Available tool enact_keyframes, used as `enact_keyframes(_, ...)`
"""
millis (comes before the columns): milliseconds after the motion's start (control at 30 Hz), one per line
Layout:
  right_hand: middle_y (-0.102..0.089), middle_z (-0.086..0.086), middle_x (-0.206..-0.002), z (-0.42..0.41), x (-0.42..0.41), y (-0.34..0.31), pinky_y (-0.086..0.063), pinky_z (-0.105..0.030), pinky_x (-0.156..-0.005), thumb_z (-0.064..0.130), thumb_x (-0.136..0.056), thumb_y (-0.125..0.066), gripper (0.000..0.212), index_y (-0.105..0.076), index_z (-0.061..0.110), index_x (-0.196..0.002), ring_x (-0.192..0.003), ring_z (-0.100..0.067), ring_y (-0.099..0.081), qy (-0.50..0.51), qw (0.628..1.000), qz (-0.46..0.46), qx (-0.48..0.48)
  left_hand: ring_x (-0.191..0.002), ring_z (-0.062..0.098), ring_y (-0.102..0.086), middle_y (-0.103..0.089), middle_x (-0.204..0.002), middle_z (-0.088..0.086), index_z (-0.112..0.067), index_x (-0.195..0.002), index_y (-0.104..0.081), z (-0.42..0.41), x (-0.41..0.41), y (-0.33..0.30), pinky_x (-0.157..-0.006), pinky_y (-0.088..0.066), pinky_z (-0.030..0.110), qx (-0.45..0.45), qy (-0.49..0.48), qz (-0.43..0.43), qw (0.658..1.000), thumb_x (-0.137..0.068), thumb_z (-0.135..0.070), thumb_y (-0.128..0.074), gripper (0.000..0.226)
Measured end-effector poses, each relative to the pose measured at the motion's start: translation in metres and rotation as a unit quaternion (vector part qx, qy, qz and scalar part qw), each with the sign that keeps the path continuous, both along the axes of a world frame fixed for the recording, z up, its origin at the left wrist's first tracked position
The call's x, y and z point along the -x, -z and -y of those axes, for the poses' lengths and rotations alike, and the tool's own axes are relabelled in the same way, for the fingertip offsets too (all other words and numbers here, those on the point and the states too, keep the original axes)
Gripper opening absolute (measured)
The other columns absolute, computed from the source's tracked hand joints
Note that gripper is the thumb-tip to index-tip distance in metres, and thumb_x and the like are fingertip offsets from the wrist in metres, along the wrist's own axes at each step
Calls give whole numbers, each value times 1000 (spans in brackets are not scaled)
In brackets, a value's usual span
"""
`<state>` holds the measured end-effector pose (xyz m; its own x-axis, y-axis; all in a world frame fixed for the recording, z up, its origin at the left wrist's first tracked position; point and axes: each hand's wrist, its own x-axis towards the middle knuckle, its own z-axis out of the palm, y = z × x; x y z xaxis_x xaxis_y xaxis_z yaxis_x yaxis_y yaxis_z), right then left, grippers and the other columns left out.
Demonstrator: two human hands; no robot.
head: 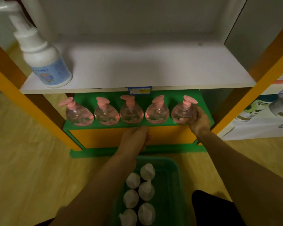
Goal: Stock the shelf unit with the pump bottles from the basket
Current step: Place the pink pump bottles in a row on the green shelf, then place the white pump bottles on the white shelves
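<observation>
Wrapped round rightmost pink pump bottle (183,112), our right hand (198,119) grip cups its far side, fingers on belly, bottle standing on green lower shelf (105,125) at frame centre-right. We judge hold is to square it at end of row beside four pink pump bottles (105,112). Left hand (134,137) rests at shelf front edge, likely steadying; whether its grip is apart or together, cannot tell. White pump bottles (138,193) wait upright in green basket (176,170), lower centre. One white bottle (44,59) stands upper left on white shelf (153,69), otherwise bare.
</observation>
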<state>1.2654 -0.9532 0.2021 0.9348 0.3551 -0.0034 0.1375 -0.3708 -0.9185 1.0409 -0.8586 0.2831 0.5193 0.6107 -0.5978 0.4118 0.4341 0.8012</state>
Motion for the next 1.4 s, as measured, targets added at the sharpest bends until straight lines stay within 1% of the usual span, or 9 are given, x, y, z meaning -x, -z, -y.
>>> enact_keyframes(233, -55, -10, -133, -6, -13, 2, -48, -38, -98, 1, -81, -71, 68, -40, 18, -139, -119, -28, -55, -75, 995, -43, 55, -86, 19, -57, -64, -92, 6, -15, -89, -61, 0, -2, -3, -76, -46, 32, 10, 3, 2, 1000, -90, -23, -54, 10)
enact_keyframes(500, -39, -22, -146, -8, 8, -3, -36, -44, -106, 1, -92, -54, 74, -10, 11, -151, -131, -38, -42, 8, 989, -8, 151, -79, 16, -56, -65, -86, 4, -17, -85, -59, 6, 0, 4, -74, -48, 30, -14, 39, -19, 999, -90, -21, -52, 10)
enact_keyframes(633, -46, -29, -131, 10, 28, -2, -44, -45, -92, -8, -85, -54, 53, -31, -3, -132, -117, -46, -49, 4, 963, 87, 256, -80, 19, -56, -67, -98, 12, -18, -84, -58, 7, 2, 13, -75, -48, 33, -55, 57, -59, 995, -89, -24, -50, 10)
enact_keyframes(767, -54, -30, -119, 29, 60, 11, -47, -45, -84, 0, -84, -59, 45, -37, -4, -124, -109, -46, -54, -89, 933, 86, 337, -76, 19, -56, -65, -91, 11, -14, -82, -58, 11, 9, 29, -68, -46, 30, -115, 107, -79, 985, -88, -21, -49, 13)
enact_keyframes(933, -63, -16, -103, 59, 122, 41, -54, -42, -79, 16, -90, -55, 25, -54, 6, -113, -90, -31, -63, -282, 866, 100, 400, -69, 11, -51, -57, -80, 1, -15, -84, -54, 31, 37, 73, -56, -39, 23, -237, 289, -135, 917, -88, -24, -52, 10)
enact_keyframes(1000, -64, -11, -103, 71, 149, 56, -53, -34, -77, 20, -93, -53, 20, -57, 9, -110, -87, -21, -62, -370, 815, 80, 439, -84, 18, -58, -62, -94, 5, -14, -95, -58, 47, 55, 100, -69, -46, 27, -283, 380, -188, 860, -90, -26, -52, 14)
enact_keyframes(1133, -63, -13, -110, 86, 203, 88, -55, -40, -82, 24, -93, -54, 23, -54, 11, -112, -96, -26, -63, -475, 745, 41, 466, -111, 29, -55, -57, -122, 17, -1, -116, -53, 85, 98, 149, -93, -44, 36, -238, 538, -270, 763, -94, -21, -50, 30)
enact_keyframes(1267, -62, -11, -110, 89, 233, 112, -51, -36, -77, 39, -92, -53, 31, -50, 15, -111, -97, -27, -62, -480, 742, 46, 466, -116, 27, -53, -55, -129, 13, -8, -128, -46, 116, 125, 170, -95, -44, 37, -220, 575, -286, 734, -90, -26, -57, 44)
enact_keyframes(1400, -61, -11, -117, 88, 248, 130, -46, -35, -76, 44, -92, -52, 45, -45, 14, -125, -103, -28, -61, -470, 726, 59, 500, -115, 24, -54, -58, -125, 11, -8, -123, -50, 128, 133, 180, -94, -44, 34, -219, 557, -277, 752, -90, -28, -57, 40)
